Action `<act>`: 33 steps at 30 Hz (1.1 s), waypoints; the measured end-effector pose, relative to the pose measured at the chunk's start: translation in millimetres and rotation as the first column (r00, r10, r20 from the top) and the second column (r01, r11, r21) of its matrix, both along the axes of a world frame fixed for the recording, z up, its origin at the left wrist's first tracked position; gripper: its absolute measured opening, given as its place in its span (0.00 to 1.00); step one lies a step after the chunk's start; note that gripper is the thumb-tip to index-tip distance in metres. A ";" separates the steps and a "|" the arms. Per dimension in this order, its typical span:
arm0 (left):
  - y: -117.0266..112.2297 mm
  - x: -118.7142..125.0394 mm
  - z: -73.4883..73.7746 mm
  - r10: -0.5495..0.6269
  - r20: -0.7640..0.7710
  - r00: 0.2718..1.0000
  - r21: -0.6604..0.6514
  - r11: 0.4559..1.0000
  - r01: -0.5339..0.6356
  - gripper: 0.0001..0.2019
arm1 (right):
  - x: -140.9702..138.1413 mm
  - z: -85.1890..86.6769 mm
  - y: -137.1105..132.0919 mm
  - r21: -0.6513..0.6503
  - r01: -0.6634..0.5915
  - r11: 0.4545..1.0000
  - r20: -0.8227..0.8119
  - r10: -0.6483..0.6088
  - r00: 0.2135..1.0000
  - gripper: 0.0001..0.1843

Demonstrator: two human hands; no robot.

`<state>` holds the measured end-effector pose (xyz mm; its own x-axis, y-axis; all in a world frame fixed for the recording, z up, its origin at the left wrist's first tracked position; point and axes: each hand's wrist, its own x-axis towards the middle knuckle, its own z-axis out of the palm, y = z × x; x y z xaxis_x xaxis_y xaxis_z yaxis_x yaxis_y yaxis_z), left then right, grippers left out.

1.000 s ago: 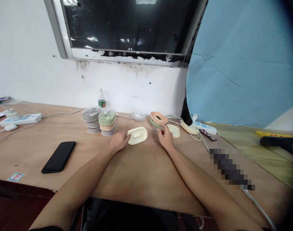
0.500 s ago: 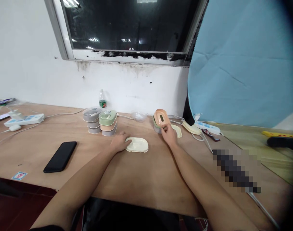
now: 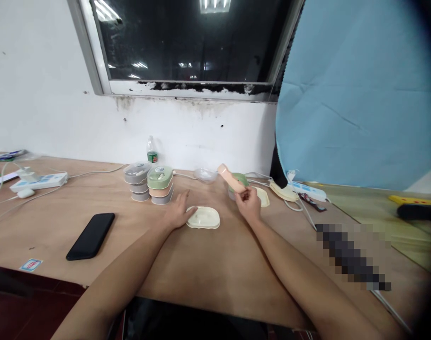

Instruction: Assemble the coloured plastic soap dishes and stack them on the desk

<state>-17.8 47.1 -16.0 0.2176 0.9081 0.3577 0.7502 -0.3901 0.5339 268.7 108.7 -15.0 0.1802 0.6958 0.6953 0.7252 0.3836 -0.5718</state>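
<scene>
My right hand point(image 3: 249, 204) pinches a shallow peach plastic dish point(image 3: 230, 178), raised and turned nearly edge-on. Just behind it stands a stack with a green part point(image 3: 242, 179) on top and grey below, partly hidden by that hand and dish. A cream plastic piece point(image 3: 262, 197) lies right of the stack. My left hand point(image 3: 180, 213) rests with its fingers spread, the thumb over the left edge of a cream oval plastic dish point(image 3: 204, 217) on the table. Beyond the left hand are stacked oval boxes, one stack topped grey point(image 3: 136, 173), the other topped green point(image 3: 160, 177).
A black phone point(image 3: 90, 236) lies on the table point(image 3: 208, 269) at left. Power strips sit far left point(image 3: 48, 181) and right point(image 3: 309, 190), with cables. A bottle point(image 3: 151, 150) and clear plastic point(image 3: 206, 174) are by the wall. A blurred dark object point(image 3: 350, 257) lies at right.
My right hand has tilted the peach dish from facing me to nearly edge-on, uncovering more of the green part behind. My left fingers have spread and lifted off somewhat, the thumb staying at the cream dish.
</scene>
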 end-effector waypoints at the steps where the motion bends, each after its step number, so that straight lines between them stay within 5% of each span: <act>1: -0.6 0.6 1.0 0.006 0.031 1.000 0.019 1.000 -0.007 0.36 | -4.3 -0.4 -4.7 0.005 -0.050 0.999 0.012 0.050 0.999 0.21; 8: -13.4 4.0 23.3 -0.016 0.119 0.993 0.104 0.995 0.004 0.29 | -39.9 -0.5 -28.8 -0.146 -0.390 0.909 -0.025 0.391 0.920 0.18; 16: -3.0 -6.4 15.4 0.100 -0.148 0.984 -0.073 0.991 -0.112 0.24 | -40.0 -0.7 -22.8 -0.499 -0.324 0.804 0.292 0.508 0.811 0.25; 23: 12.6 -10.4 4.8 0.182 -0.012 0.983 -0.141 0.973 -0.182 0.19 | -42.2 -7.5 -15.9 -0.483 -0.340 0.807 0.296 0.516 0.804 0.22; 29: 23.4 -19.9 -0.7 0.093 -0.038 0.995 -0.252 0.963 -0.099 0.22 | -47.5 -8.7 -14.8 -0.488 -0.396 0.778 0.307 0.577 0.756 0.25; 33: 21.4 -18.9 -4.4 0.146 -0.009 0.989 -0.205 0.968 -0.145 0.19 | -48.1 -9.3 -13.1 -0.464 -0.387 0.797 0.246 0.535 0.808 0.23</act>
<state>-36.7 68.4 -20.5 0.0760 0.9839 0.1620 0.7872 -0.1589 0.5958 220.6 95.6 -24.3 -0.4327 0.8453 0.3135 0.6915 0.5343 -0.4861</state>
